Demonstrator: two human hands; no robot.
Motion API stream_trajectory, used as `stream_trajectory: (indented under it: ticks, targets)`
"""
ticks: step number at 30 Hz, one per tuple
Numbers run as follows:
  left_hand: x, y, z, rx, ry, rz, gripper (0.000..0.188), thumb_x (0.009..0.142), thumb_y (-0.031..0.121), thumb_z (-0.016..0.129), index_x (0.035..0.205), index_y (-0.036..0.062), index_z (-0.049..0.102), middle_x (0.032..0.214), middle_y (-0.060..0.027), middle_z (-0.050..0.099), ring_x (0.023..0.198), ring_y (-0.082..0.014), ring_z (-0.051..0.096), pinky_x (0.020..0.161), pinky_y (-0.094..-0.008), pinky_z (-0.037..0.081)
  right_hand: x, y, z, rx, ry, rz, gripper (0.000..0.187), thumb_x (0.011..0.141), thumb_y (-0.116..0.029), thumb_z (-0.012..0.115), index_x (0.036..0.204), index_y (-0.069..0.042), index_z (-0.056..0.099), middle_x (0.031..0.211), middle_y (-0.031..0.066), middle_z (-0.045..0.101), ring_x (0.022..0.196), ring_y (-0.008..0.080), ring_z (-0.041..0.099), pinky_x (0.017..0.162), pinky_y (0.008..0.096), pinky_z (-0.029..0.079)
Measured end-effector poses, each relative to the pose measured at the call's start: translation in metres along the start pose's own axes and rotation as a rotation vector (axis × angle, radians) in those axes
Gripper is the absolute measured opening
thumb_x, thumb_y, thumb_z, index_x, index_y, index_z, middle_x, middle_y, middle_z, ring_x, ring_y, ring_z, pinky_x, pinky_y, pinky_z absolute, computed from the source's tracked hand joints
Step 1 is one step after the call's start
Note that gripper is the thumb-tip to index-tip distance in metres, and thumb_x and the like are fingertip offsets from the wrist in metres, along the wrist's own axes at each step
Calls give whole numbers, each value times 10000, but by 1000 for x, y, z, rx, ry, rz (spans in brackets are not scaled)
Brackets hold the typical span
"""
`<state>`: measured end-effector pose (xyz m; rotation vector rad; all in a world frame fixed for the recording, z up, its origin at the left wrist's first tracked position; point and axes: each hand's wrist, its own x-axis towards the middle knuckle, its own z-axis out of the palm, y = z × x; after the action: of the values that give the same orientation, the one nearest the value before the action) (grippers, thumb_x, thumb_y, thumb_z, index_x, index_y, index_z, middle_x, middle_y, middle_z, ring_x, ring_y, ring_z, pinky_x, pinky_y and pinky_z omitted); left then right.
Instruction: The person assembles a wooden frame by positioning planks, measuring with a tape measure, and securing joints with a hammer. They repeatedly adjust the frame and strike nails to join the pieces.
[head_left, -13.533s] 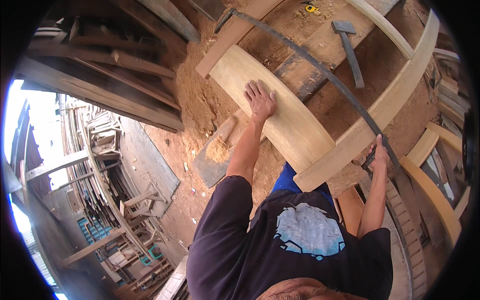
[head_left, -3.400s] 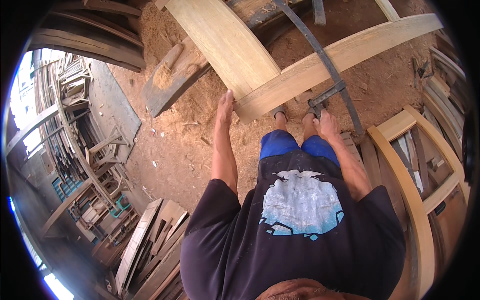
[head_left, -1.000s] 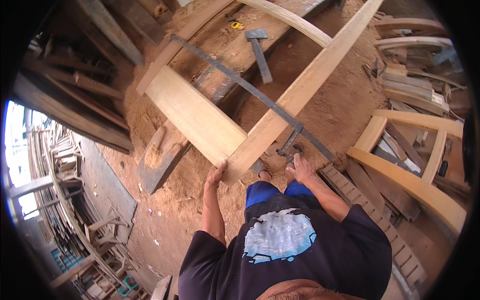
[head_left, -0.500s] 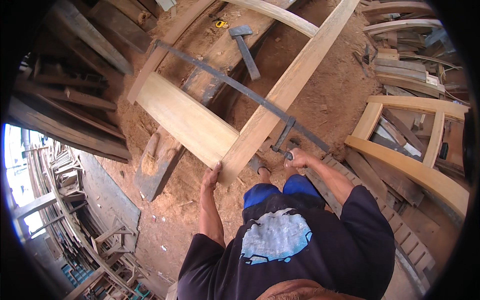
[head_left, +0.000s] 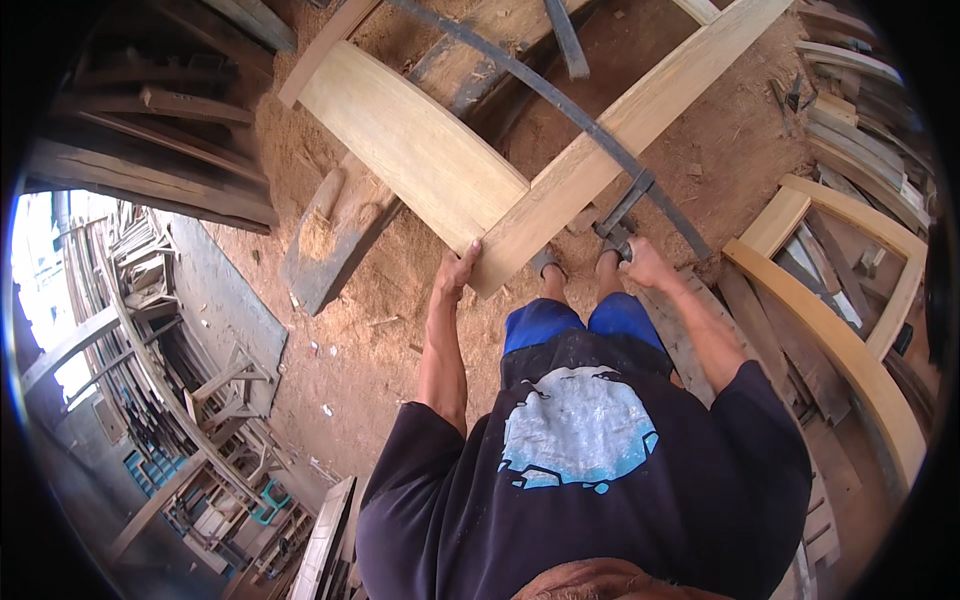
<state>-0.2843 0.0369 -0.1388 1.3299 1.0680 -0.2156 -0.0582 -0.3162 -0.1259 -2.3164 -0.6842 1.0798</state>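
A pale wooden frame (head_left: 650, 120) lies at a slant in front of me, with a wide board (head_left: 400, 140) joined into its near end. My left hand (head_left: 458, 268) grips the frame's near corner, thumb on top where the board meets the long rail. Across the frame runs a dark metal bar clamp (head_left: 560, 100), its jaw (head_left: 628, 200) just outside the right rail. My right hand (head_left: 648, 265) is closed around the handle end of that clamp. The clamp's far end is cut off by the upper edge.
Under the frame lie a thick timber beam (head_left: 345, 235) and sawdust. A hammer's handle (head_left: 567, 40) shows at the top. To the right, another wooden frame (head_left: 840, 330) leans on scrap boards. Stacked timber (head_left: 150, 160) stands left; chair parts (head_left: 230, 390) lie lower left.
The whole view has shifted, so the frame, clamp and beam sit higher in the picture, and the hammer's head has gone out of sight. Both hands keep their holds.
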Motion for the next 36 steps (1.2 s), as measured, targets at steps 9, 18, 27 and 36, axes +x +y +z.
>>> stream_trajectory:
  ticks: [9, 18, 27, 36]
  targets:
    - [0, 11, 5, -53, 41, 54, 603, 872, 389, 719, 1251, -62, 590, 1156, -151, 668, 1024, -231, 627, 897, -357, 487, 7, 6, -4, 42, -115, 84, 324, 725, -228, 759, 905, 6, 624, 832, 173, 669, 795, 309, 667, 691, 435, 527]
    - [-3, 3, 2, -81, 60, 121, 597, 851, 391, 756, 1199, -70, 607, 1066, -109, 673, 913, -185, 619, 833, -326, 502, -13, -24, 5, -362, 122, 187, 341, 815, -202, 663, 1083, -18, 558, 926, 248, 681, 882, 421, 669, 756, 518, 529]
    - [0, 7, 3, -74, 64, 54, 569, 837, 370, 775, 1199, -44, 626, 1085, -106, 688, 945, -189, 636, 844, -329, 509, 9, 8, -15, -27, -325, 121, 356, 671, -195, 741, 943, 26, 677, 979, 269, 679, 929, 397, 665, 794, 455, 532]
    - [4, 4, 2, -163, 70, 29, 556, 811, 292, 812, 1223, -23, 611, 1109, -106, 683, 950, -199, 643, 847, -340, 514, -20, -47, -33, -269, -149, 221, 517, 800, -307, 676, 1209, -6, 578, 1130, 254, 654, 1085, 398, 629, 925, 474, 502]
